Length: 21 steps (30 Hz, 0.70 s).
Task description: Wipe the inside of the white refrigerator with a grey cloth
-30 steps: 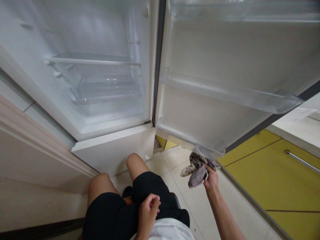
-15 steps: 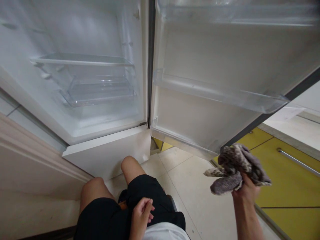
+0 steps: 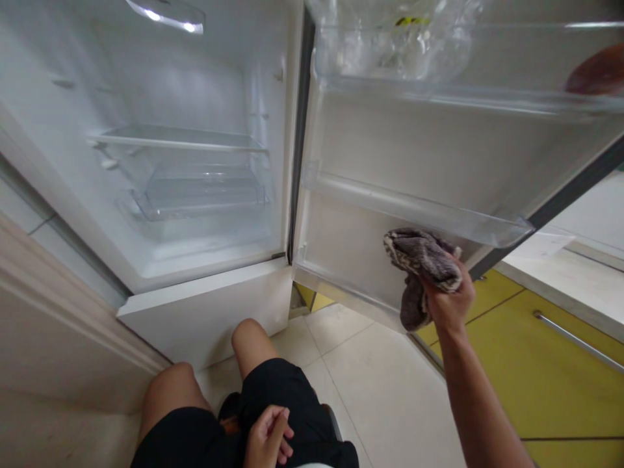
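Observation:
My right hand [image 3: 452,296] grips a bunched grey-brown cloth [image 3: 423,257] with pale edging. It holds the cloth in front of the lower part of the opened fridge door [image 3: 370,140], just under the clear middle door shelf [image 3: 404,203]. Part of the cloth hangs down over the bottom door shelf [image 3: 341,296]; whether it touches the door I cannot tell. My left hand [image 3: 269,434] rests on my lap, fingers loosely curled, with nothing visible in it.
At left the fridge interior [image 3: 160,84] holds a glass shelf [image 3: 180,138] and a clear drawer [image 3: 205,192]. Clear plastic packaging [image 3: 394,49] and a reddish-brown item [image 3: 597,71] sit in the upper door shelf. Yellow cabinets [image 3: 565,364] stand at right, below a pale counter [image 3: 580,266].
My right hand has moved up and left with the cloth, from beside the door's lower corner to in front of its inner face. The view has tilted upward slightly; my left hand stays on my lap.

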Motion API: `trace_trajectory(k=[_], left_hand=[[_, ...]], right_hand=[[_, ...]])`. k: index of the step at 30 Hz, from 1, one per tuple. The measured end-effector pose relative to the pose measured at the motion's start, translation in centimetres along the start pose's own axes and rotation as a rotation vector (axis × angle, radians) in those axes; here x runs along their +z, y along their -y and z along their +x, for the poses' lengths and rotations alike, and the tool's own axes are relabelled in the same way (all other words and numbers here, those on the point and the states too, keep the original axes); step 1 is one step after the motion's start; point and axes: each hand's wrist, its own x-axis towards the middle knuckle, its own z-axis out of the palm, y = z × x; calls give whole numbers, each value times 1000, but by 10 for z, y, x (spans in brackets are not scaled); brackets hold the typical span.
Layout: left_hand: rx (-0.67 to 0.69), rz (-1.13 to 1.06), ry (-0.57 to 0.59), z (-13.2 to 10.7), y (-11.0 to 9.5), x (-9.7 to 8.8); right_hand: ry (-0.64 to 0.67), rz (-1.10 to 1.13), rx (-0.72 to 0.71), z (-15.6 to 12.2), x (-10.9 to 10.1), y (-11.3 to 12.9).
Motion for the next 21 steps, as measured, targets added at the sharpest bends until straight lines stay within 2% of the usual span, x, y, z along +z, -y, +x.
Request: trace_trajectory(k=[4,6,10,13,15,17,21], left_hand=[[-54,-2,80,1,-7,-2],[-76,8,121,2,-8,-4],[-63,-10,108,5,-4,-8],[-90,-3,162,8,1,-12],[-93,-3,177,10,3,-14],[-93,-10,185,11,5,-14],[-104,-29,206,11,7,-12]], right_hand=[[96,-3,-190,8,62,7],[186,-38,-267,12,97,14],[527,-121,-365,13,162,31],[773,-103,-336,7,197,38],[844,-108,-284,3,208,39],[930,-171,-262,0,208,37],[1337,-462,-200,-3,195,26]])
